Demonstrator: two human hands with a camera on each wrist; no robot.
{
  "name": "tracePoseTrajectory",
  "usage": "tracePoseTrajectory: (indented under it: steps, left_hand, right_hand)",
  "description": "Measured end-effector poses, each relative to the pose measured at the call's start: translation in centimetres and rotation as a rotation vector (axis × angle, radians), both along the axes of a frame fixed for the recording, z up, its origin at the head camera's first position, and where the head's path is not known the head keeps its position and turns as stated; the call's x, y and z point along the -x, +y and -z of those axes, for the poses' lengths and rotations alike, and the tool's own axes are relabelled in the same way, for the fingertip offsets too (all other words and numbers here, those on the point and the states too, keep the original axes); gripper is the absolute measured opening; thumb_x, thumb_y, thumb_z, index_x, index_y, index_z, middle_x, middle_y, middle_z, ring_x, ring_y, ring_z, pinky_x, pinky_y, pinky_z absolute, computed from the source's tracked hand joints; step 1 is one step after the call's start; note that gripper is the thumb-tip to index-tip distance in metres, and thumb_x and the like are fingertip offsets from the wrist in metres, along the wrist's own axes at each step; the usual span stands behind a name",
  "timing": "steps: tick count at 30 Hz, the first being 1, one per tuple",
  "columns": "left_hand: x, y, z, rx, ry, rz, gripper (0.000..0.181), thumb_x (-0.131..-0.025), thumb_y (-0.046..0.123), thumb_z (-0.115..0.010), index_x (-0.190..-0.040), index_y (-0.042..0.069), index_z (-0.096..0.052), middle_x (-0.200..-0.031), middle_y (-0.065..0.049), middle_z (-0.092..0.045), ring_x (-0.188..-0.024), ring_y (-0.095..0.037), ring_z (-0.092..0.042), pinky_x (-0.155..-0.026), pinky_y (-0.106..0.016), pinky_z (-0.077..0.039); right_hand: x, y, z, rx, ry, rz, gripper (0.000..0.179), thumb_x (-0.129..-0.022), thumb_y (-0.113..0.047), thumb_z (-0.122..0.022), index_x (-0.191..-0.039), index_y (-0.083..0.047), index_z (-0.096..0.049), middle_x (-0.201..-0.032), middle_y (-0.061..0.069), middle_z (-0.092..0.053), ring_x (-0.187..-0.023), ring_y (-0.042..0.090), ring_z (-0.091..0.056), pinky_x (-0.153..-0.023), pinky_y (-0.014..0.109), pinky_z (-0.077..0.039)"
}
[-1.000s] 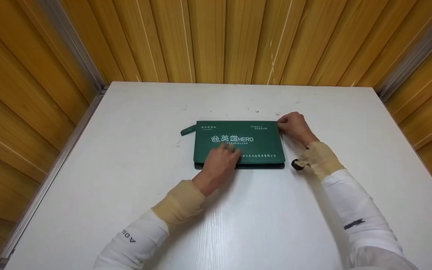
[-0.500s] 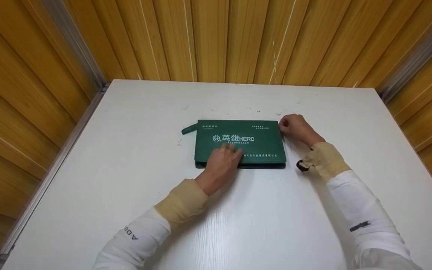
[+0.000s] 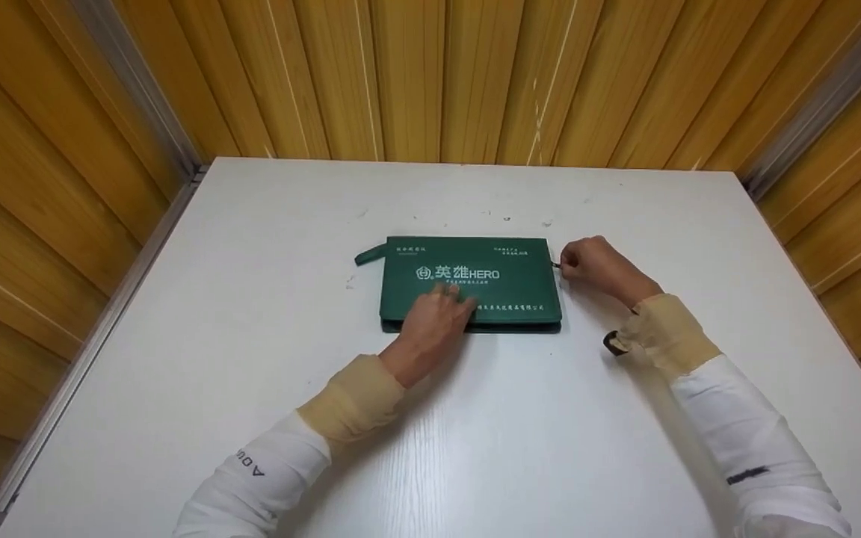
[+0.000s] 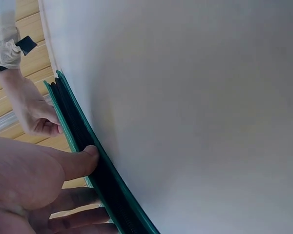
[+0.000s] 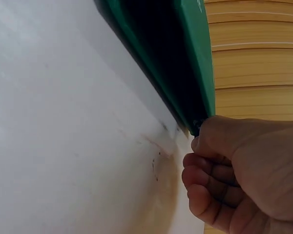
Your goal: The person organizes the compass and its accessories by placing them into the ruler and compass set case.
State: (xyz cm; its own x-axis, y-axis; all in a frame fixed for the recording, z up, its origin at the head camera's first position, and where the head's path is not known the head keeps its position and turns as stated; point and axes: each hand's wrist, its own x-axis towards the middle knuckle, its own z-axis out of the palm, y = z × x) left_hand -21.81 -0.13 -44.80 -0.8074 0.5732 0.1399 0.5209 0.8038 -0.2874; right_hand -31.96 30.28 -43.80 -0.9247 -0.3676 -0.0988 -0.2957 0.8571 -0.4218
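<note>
A green zip case (image 3: 468, 258) with white "HERO" lettering lies flat on the white table, its strap (image 3: 371, 255) sticking out at the left. My left hand (image 3: 434, 317) rests on the lower part of the cover with fingers extended. In the left wrist view, its thumb (image 4: 83, 161) touches the dark zipped side (image 4: 73, 114) of the case. Beside the right edge, near the far corner, my right hand (image 3: 602, 267) pinches a small dark zipper pull (image 3: 556, 264) between thumb and index finger. Its other fingers are curled, as the right wrist view shows.
The white table (image 3: 251, 284) extends around the case, with small dark marks (image 3: 507, 219) behind it. Wood-look panels (image 3: 408, 82) stand along the back and sides. A dark strap end (image 3: 614, 343) hangs from the right wrist cover.
My right hand has moved from the case's far right corner a little toward me and outward, and the zipper pull now shows. The left hand stays on the cover.
</note>
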Motion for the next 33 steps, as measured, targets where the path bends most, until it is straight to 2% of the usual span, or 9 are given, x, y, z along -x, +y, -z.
tracePoseTrajectory:
  steps: [5, 11, 19, 26, 33]
  left_hand:
    - [0.1, -0.1, 0.0, -0.026, -0.018, -0.007, 0.033, -0.097, 0.004, -0.067, -0.126, 0.02, -0.068, -0.117, -0.011, -0.07, -0.098, -0.022, -0.066, -0.073, -0.033, -0.061]
    - [0.0, -0.3, 0.0, -0.09, -0.053, -0.006, 0.033, -0.099, 0.006, -0.065, -0.128, 0.02, -0.071, -0.113, -0.01, -0.068, -0.098, -0.023, -0.065, -0.074, -0.036, -0.061]
    - [0.0, -0.7, 0.3, -0.113, -0.01, 0.019, 0.034, -0.097, 0.007, -0.067, -0.128, 0.02, -0.07, -0.114, -0.011, -0.067, -0.099, -0.024, -0.065, -0.07, -0.035, -0.061]
    - [0.0, -0.7, 0.4, -0.141, -0.043, 0.025, 0.033, -0.098, 0.006, -0.067, -0.129, 0.018, -0.071, -0.116, -0.012, -0.068, -0.1, -0.026, -0.066, -0.074, -0.037, -0.062]
    - [0.1, -0.7, 0.3, -0.175, -0.043, 0.039, 0.033, -0.098, 0.006, -0.066, -0.128, 0.019, -0.073, -0.114, -0.012, -0.068, -0.1, -0.027, -0.066, -0.072, -0.038, -0.062]
  right_hand:
    - [-1.5, -0.3, -0.4, -0.015, 0.003, -0.019, 0.008, -0.093, 0.003, -0.064, -0.092, 0.004, -0.072, -0.081, 0.01, -0.068, -0.077, 0.024, -0.057, -0.072, 0.039, -0.048]
    - [-4.1, -0.5, -0.6, -0.018, 0.056, -0.06, 0.009, -0.089, 0.005, -0.065, -0.086, 0.003, -0.073, -0.077, 0.007, -0.067, -0.071, 0.021, -0.055, -0.067, 0.035, -0.047]
    - [-8.1, -1.1, -1.1, -0.035, 0.023, -0.094, 0.012, -0.084, 0.008, -0.063, -0.084, 0.005, -0.074, -0.076, 0.007, -0.068, -0.068, 0.018, -0.053, -0.063, 0.031, -0.046]
    - [-10.6, -2.6, -1.0, -0.083, 0.037, -0.072, 0.014, -0.083, 0.008, -0.062, -0.083, 0.004, -0.076, -0.073, 0.007, -0.069, -0.065, 0.017, -0.054, -0.059, 0.03, -0.045]
    - [-11.8, -4.1, -1.0, -0.063, 0.024, -0.013, 0.015, -0.081, 0.01, -0.06, -0.079, 0.005, -0.074, -0.066, 0.005, -0.065, -0.059, 0.017, -0.052, -0.053, 0.029, -0.042]
